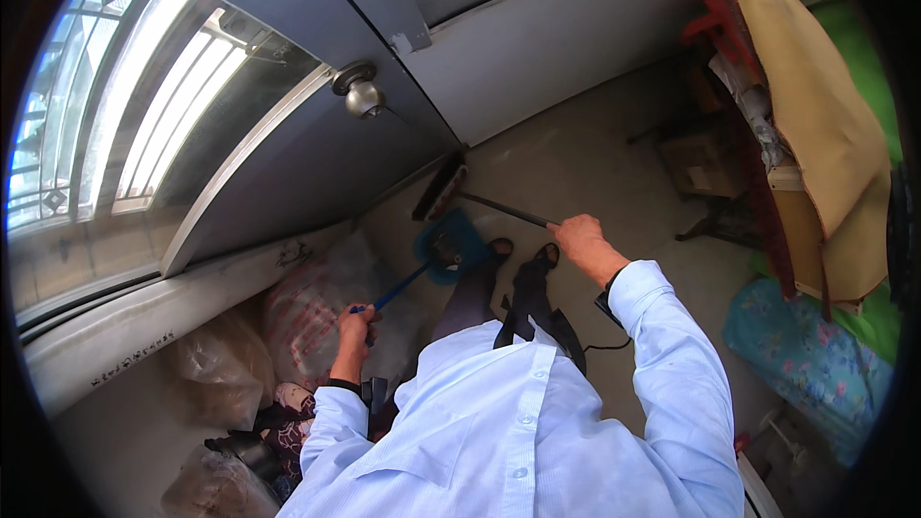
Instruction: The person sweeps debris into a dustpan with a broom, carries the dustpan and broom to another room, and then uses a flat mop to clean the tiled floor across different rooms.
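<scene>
My left hand (355, 331) grips the blue handle of a dustpan (455, 243), whose blue pan lies on the floor by my feet with some debris in it. In my right hand (581, 239) is the dark stick of a broom (440, 188). The broom's head rests on the floor just beyond the pan, near the foot of the door. Whether the bristles touch the pan I cannot tell.
A door with a round metal knob (365, 98) stands ahead. Plastic bags (316, 309) and a long white roll (137, 334) lie at left. At right are a cardboard box (694, 162), a cloth-covered piece of furniture (827, 129) and a floral blue bundle (799, 352).
</scene>
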`<action>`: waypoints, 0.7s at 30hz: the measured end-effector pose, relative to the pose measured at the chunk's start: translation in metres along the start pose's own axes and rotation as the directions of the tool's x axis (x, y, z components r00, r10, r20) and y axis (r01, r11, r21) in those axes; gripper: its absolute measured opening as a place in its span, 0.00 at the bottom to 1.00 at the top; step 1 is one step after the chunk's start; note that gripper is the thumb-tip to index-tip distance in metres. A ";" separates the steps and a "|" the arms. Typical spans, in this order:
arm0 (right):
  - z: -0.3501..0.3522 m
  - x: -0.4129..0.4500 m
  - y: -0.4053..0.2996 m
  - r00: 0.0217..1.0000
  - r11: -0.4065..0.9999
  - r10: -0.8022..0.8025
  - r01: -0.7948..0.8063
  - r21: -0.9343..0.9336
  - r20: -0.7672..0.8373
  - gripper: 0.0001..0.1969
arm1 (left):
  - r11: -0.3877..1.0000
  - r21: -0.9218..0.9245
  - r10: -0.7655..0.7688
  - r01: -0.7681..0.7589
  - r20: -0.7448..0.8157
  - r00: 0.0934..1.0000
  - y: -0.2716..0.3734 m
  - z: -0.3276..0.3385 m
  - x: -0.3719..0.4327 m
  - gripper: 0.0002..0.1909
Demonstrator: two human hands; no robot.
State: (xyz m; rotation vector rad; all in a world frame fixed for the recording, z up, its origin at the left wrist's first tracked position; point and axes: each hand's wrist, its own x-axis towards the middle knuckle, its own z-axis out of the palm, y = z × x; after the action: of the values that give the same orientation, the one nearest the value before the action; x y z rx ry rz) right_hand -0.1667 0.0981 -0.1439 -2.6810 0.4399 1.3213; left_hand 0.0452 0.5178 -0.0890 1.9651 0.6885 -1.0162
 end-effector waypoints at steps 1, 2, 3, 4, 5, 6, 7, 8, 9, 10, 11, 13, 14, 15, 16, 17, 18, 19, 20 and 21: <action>0.002 -0.008 0.009 1.000 1.000 0.006 -0.006 0.003 0.002 0.25 | 1.000 0.007 -0.003 0.003 -0.004 1.000 0.001 0.000 -0.001 0.05; 0.006 -0.017 0.020 1.000 1.000 0.019 -0.019 0.001 -0.004 0.26 | 1.000 0.016 -0.005 0.005 -0.007 1.000 0.004 0.000 -0.003 0.05; 0.012 -0.027 0.034 0.999 0.999 0.041 -0.041 0.003 -0.007 0.26 | 1.000 0.027 -0.002 0.002 0.008 1.000 0.008 0.004 -0.005 0.05; 0.020 -0.036 0.045 0.998 0.998 0.069 -0.069 0.013 0.006 0.28 | 0.998 0.053 0.016 -0.018 0.026 1.000 0.013 0.007 -0.009 0.06; 0.028 -0.045 0.057 0.997 0.996 0.083 -0.083 0.022 0.010 0.28 | 0.996 0.079 0.035 -0.039 0.047 0.998 0.017 0.010 -0.009 0.06; 0.036 -0.055 0.069 0.993 0.993 0.113 -0.114 0.030 0.021 0.29 | 0.995 0.092 0.040 -0.045 0.062 0.997 0.019 0.011 -0.006 0.06; 0.045 -0.065 0.080 0.989 0.988 0.146 -0.147 0.040 0.031 0.29 | 0.990 0.113 0.080 -0.088 0.078 0.994 0.019 0.011 -0.001 0.06; 0.055 -0.072 0.090 0.983 0.984 0.173 -0.175 0.031 0.052 0.30 | 0.982 0.133 0.120 -0.132 0.098 0.988 0.020 0.012 0.004 0.06; 0.064 -0.083 0.100 0.979 0.979 0.196 -0.199 0.044 0.059 0.30 | 0.979 0.148 0.124 -0.142 0.120 0.985 0.022 0.013 0.010 0.06; 0.073 -0.096 0.110 0.974 0.974 0.214 -0.218 0.060 0.077 0.31 | 0.978 0.138 0.140 -0.156 0.119 0.983 0.026 0.014 0.013 0.06; 0.083 -0.109 0.120 0.968 0.968 0.231 -0.239 0.076 0.095 0.31 | 0.977 0.129 0.155 -0.170 0.120 0.981 0.029 0.019 0.018 0.06; 0.111 -0.139 0.135 0.957 0.955 0.265 -0.278 0.107 0.121 0.31 | 0.974 0.163 0.139 -0.159 0.130 0.982 0.047 0.036 0.010 0.06; 0.126 -0.156 0.141 0.951 0.949 0.276 -0.293 0.120 0.137 0.31 | 0.968 0.177 0.154 -0.178 0.142 0.978 0.054 0.043 0.011 0.06; 0.141 -0.174 0.144 0.944 0.939 0.295 -0.315 0.137 0.146 0.31 | 0.961 0.192 0.169 -0.198 0.155 0.973 0.061 0.048 0.012 0.05; 0.156 -0.191 0.144 0.940 0.927 0.308 -0.331 0.177 0.147 0.31 | 0.956 0.192 0.192 -0.221 0.158 0.969 0.065 0.053 0.019 0.05; 0.170 -0.208 0.142 0.936 0.912 0.321 -0.347 0.217 0.149 0.31 | 0.951 0.208 0.196 -0.230 0.175 0.965 0.068 0.057 0.024 0.05; 0.186 -0.225 0.137 0.923 0.894 0.345 -0.378 0.241 0.168 0.31 | 0.949 0.203 0.200 -0.240 0.199 0.959 0.077 0.071 0.020 0.05; 0.195 -0.240 0.132 0.917 0.882 0.359 -0.395 0.256 0.176 0.31 | 0.948 0.195 0.208 -0.251 0.217 0.954 0.085 0.082 0.017 0.05; 0.202 -0.255 0.125 0.900 0.854 0.372 -0.428 0.296 0.229 0.31 | 0.942 0.210 0.211 -0.261 0.234 0.949 0.090 0.092 0.021 0.05; 0.211 -0.270 0.118 0.881 0.822 0.382 -0.462 0.333 0.281 0.31 | 0.930 0.225 0.229 -0.291 0.266 0.937 0.094 0.101 0.026 0.05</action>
State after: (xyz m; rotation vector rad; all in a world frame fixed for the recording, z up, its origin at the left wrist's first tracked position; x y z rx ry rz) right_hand -0.5185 0.0912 -0.0566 -2.1598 1.1934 1.4024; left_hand 0.0884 0.3858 -0.1091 2.0461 0.1582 -1.1933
